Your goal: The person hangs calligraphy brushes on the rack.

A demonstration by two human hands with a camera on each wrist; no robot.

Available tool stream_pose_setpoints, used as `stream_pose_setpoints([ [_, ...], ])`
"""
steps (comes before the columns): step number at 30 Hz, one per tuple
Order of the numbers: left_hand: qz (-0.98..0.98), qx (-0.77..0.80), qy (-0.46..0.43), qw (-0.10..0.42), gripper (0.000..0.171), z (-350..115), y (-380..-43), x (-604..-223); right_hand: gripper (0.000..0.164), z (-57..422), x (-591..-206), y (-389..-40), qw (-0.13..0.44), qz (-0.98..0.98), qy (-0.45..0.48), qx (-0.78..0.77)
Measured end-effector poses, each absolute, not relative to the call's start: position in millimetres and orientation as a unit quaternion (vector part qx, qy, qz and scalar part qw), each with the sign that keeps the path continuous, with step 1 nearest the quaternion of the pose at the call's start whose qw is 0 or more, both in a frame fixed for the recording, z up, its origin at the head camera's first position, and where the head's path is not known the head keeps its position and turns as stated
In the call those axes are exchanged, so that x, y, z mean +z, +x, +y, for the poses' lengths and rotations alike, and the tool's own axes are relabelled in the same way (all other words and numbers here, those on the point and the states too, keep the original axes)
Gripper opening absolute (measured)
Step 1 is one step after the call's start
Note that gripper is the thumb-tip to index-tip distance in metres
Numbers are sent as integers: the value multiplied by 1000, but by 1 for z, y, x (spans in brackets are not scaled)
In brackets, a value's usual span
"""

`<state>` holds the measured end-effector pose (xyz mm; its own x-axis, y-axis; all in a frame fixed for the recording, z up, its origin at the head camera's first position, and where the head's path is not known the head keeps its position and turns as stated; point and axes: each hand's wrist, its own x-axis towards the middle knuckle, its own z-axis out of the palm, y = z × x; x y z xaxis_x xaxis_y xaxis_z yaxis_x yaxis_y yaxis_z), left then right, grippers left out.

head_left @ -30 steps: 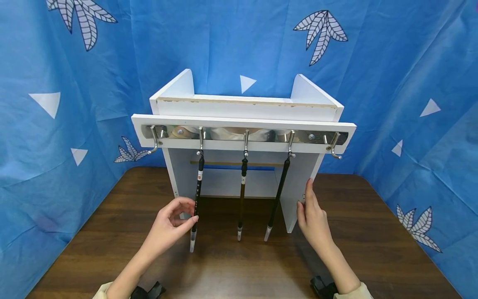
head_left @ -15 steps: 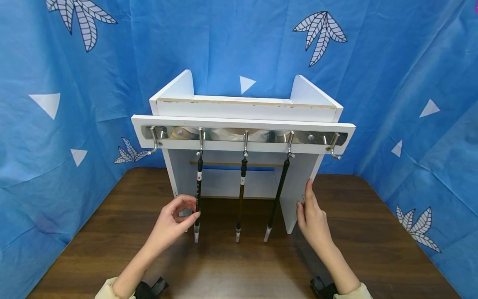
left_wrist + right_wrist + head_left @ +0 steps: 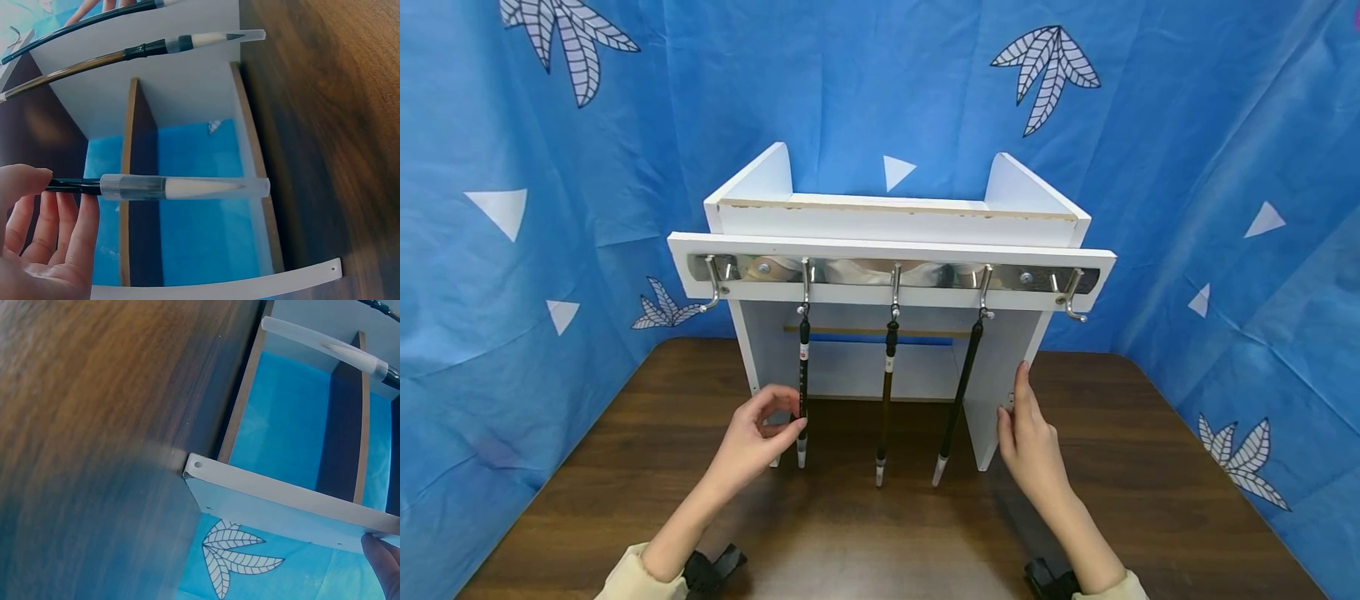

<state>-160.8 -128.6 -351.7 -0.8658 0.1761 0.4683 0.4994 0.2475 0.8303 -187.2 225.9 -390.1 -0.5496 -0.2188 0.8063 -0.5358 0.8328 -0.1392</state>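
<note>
Three calligraphy brushes hang by loops from the hooks of a white shelf (image 3: 895, 223). My left hand (image 3: 756, 435) pinches the left brush (image 3: 804, 358) low on its black handle. In the left wrist view that brush's clear cap (image 3: 219, 187) covers a white bristle tip, with the thumb on one side and fingertips on the other. The middle brush (image 3: 888, 367) and the right brush (image 3: 966, 367), both capped, hang untouched. My right hand (image 3: 1032, 437) rests against the shelf's right side panel, index finger straight; only fingers (image 3: 382, 565) show in the right wrist view.
A metal hook strip (image 3: 857, 269) runs along the shelf's front board; its outermost left hook (image 3: 712, 283) and right hook (image 3: 1073, 292) bear nothing. The shelf stands on a brown wooden table (image 3: 1150, 500). Blue patterned cloth (image 3: 865, 75) hangs behind and at the sides.
My left hand has moved slightly right and away from me with the left brush, whose tip swings in toward the shelf and hangs nearly vertical. My right hand stays put.
</note>
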Motion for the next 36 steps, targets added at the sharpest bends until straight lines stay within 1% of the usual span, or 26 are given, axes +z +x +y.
stream_pose_setpoints([
  [9, -775, -571, -226, 147, 25, -127, -163, -355, 92, 226, -391, -187, 421, -860, 220, 188],
  [19, -772, -572, -232, 153, 26, -128, -179, -380, 92, 226, -389, -186, 424, -858, 221, 189],
  [23, -769, -575, -234, 154, 26, -127, -178, -383, 92, 226, -390, -186, 419, -859, 222, 191],
  [26, -770, -574, -235, 149, 25, -125, -173, -378, 90, 226, -390, -186, 422, -857, 225, 191],
  [28, -771, -573, -237, 145, 25, -123, -170, -373, 86, 227, -390, -186, 424, -856, 227, 191],
  [33, -777, -568, -237, 132, 23, -122, -164, -368, 62, 228, -391, -188, 421, -857, 229, 191],
  [36, -776, -569, -238, 130, 23, -122, -164, -372, 60, 228, -392, -187, 422, -856, 229, 189],
])
